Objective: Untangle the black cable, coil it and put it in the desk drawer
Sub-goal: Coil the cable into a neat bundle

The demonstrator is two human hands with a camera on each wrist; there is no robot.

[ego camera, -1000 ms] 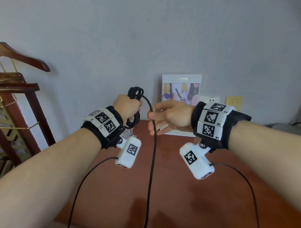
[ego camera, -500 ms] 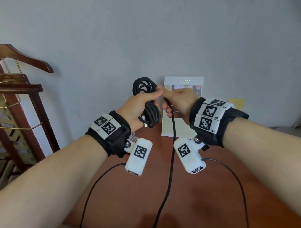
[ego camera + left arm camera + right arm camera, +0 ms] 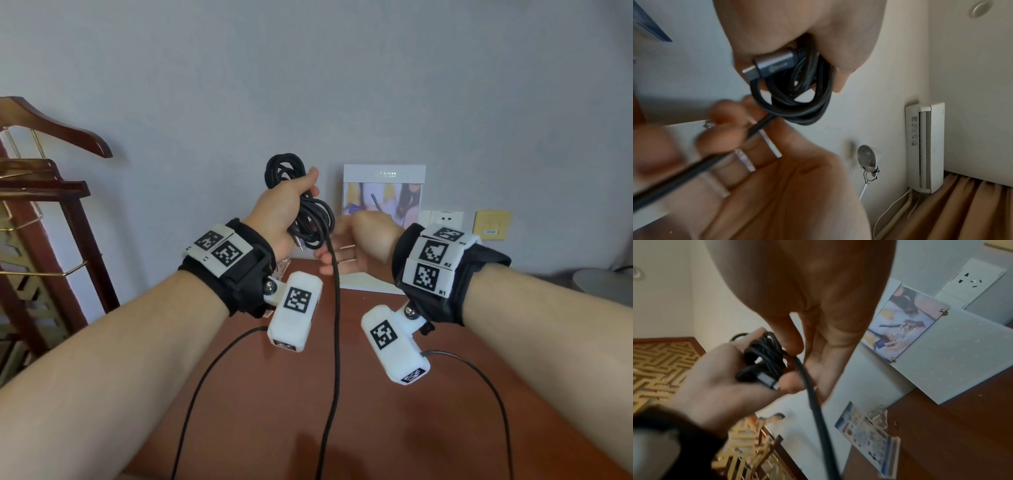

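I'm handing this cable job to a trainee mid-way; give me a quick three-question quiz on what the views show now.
1. True or false: the left hand holds the coiled cable.
2. The loose cable end hangs: A) to the floor past the rack, B) down toward the desk, C) over the right hand's wrist.
3. What metal part sticks out of the left grip?

Key: 1 true; 2 B; 3 the plug.

the white marker plates on the right wristband [image 3: 438, 260] carry small codes, "r2" on the upper one and "r1" on the lower. the heading on the picture board [image 3: 383, 178], the logo on the cable plug [image 3: 774, 65] and the air conditioner's stickers [image 3: 913, 128] are too small or blurred to read
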